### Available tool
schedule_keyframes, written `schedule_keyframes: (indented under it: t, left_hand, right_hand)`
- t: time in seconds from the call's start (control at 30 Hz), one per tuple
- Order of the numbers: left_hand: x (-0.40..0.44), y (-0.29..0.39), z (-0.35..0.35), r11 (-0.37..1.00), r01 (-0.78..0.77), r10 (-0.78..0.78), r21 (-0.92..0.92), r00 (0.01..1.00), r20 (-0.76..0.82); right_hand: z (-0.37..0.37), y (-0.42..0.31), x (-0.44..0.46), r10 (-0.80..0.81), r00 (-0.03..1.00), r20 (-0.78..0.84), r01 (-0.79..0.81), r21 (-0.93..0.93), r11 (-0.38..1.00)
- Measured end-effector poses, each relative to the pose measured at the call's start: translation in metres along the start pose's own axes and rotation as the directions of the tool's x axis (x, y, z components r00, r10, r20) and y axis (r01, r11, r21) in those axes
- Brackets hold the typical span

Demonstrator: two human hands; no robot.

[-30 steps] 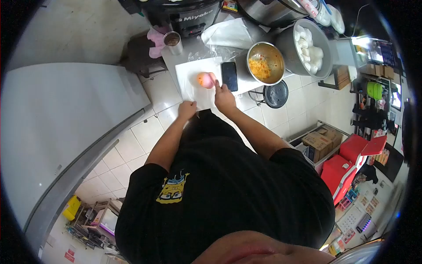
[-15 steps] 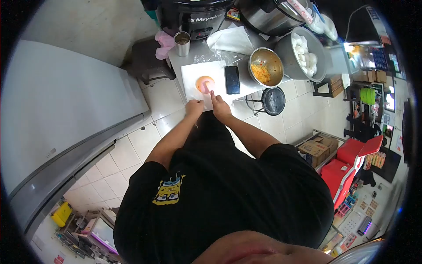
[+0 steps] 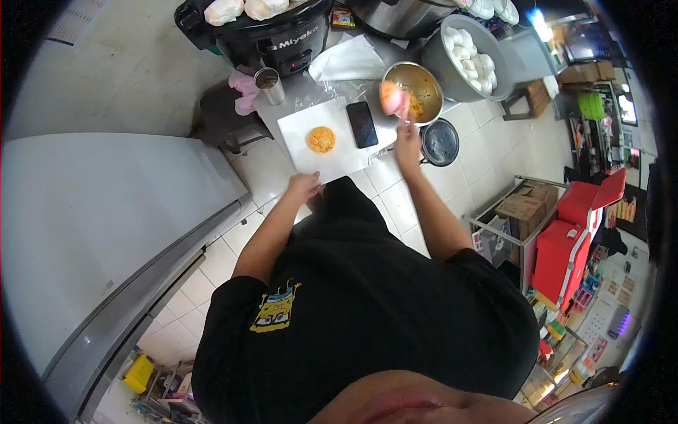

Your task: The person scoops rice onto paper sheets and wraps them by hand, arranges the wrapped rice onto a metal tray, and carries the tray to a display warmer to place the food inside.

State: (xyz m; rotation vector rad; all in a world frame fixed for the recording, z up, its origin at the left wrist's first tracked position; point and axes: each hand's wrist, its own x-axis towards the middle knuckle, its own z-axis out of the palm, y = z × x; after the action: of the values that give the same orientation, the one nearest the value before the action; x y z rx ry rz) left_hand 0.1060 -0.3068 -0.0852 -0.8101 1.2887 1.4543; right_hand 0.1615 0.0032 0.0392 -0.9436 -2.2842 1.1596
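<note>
At the near left corner of a white paper sheet (image 3: 336, 159), my left hand (image 3: 305, 185) pinches the edge. A round, flat patch of orange shredded filling (image 3: 321, 139) lies on the sheet. Raised beside the steel bowl (image 3: 431, 83), my right hand (image 3: 407, 148) is closed around the handle of a pink rice paddle (image 3: 393, 99). The round head of the paddle is motion-blurred, smeared orange, and overlaps the bowl's left rim. More orange filling (image 3: 417, 107) sits inside the bowl, partly hidden by the paddle.
A black phone (image 3: 362, 125) lies on the paper's right side. Around the table are a metal cup (image 3: 269, 86), a Miyako cooker (image 3: 282, 46), a white cloth or paper (image 3: 349, 60) and a grey tub (image 3: 500, 74) of white wrapped bundles. A black-topped stool (image 3: 440, 143) stands below.
My right hand has lifted the paddle off the paper and carried it right to the bowl, uncovering the flattened filling. My left hand stays at the paper's near edge. The view has shifted.
</note>
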Motion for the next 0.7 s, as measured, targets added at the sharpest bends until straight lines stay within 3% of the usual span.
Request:
schedule_keyframes:
  t: [0.03, 0.1, 0.17, 0.2, 0.27, 0.3, 0.33, 0.37, 0.4, 0.43, 0.47, 0.57, 0.6, 0.63, 0.67, 0.7]
  left_hand:
    - [0.002, 0.002, -0.004, 1.000, 0.009, -0.009, 0.009, 1.000, -0.005]
    - [0.003, 0.005, -0.009, 0.983, 0.116, -0.100, -0.139, 0.988, 0.118]
    - [-0.009, 0.010, -0.008, 0.987, 0.111, -0.091, -0.115, 0.983, 0.161]
    - [-0.016, 0.012, -0.004, 0.979, 0.083, -0.045, -0.189, 0.979, 0.199]
    - [-0.014, 0.014, -0.003, 0.964, 0.053, 0.010, -0.262, 0.972, 0.233]
    - [-0.009, 0.011, -0.006, 0.945, 0.061, 0.016, -0.320, 0.973, 0.232]
    - [-0.007, 0.009, -0.009, 0.923, 0.068, 0.023, -0.380, 0.973, 0.231]
    - [-0.007, 0.010, -0.009, 0.923, 0.068, 0.023, -0.380, 0.973, 0.228]
    - [-0.008, 0.010, -0.008, 0.922, 0.069, 0.022, -0.382, 0.973, 0.231]
    - [-0.009, 0.010, -0.007, 0.921, 0.071, 0.022, -0.383, 0.972, 0.233]
    - [-0.011, 0.011, -0.006, 0.922, 0.068, 0.025, -0.382, 0.972, 0.234]
    - [-0.012, 0.010, -0.005, 0.951, -0.025, 0.096, -0.307, 0.971, 0.217]
    - [-0.007, 0.005, -0.008, 0.970, -0.229, 0.242, -0.083, 0.948, 0.205]
    - [-0.013, 0.004, -0.007, 0.898, -0.414, 0.377, 0.146, 0.898, 0.226]
    - [-0.020, 0.002, -0.008, 0.898, -0.413, 0.377, 0.148, 0.899, 0.225]
    - [-0.049, 0.007, -0.001, 0.363, -0.559, 0.501, 0.745, 0.792, 0.350]
  right_hand:
    - [-0.017, -0.012, 0.017, 0.068, 0.997, -0.033, -0.070, -0.059, 0.996]
    - [-0.017, 0.062, 0.065, 0.087, 0.993, 0.076, -0.090, 0.036, 0.995]
    - [-0.028, 0.016, 0.077, 0.344, 0.935, 0.085, -0.343, -0.020, 0.939]
    - [-0.010, 0.058, 0.090, 0.199, 0.972, -0.125, -0.232, -0.375, 0.898]
    - [-0.016, -0.051, 0.038, -0.077, 0.979, -0.191, -0.086, -0.716, 0.693]
    - [-0.009, -0.045, 0.027, -0.236, 0.965, 0.110, 0.257, -0.547, 0.796]
    - [0.000, -0.035, 0.015, -0.436, 0.828, 0.352, 0.534, -0.262, 0.804]
    - [0.018, -0.041, -0.012, -0.191, 0.779, 0.598, 0.491, -0.392, 0.778]
    - [0.020, -0.071, -0.046, -0.177, 0.764, 0.621, 0.607, -0.598, 0.523]
    - [0.030, -0.061, -0.056, -0.107, 0.701, 0.706, 0.652, -0.573, 0.496]
    - [0.046, -0.025, -0.063, -0.249, 0.670, 0.699, 0.668, -0.422, 0.613]
    - [0.074, 0.021, -0.066, -0.407, 0.589, 0.698, 0.754, -0.293, 0.588]
    - [0.078, 0.027, -0.064, -0.506, 0.539, 0.673, 0.807, -0.241, 0.539]
    - [0.086, 0.038, -0.061, -0.506, 0.538, 0.674, 0.807, -0.239, 0.540]
    - [0.094, 0.048, -0.058, -0.547, 0.512, 0.662, 0.805, -0.149, 0.574]
    - [0.099, 0.053, -0.054, -0.588, 0.489, 0.644, 0.798, -0.058, 0.600]
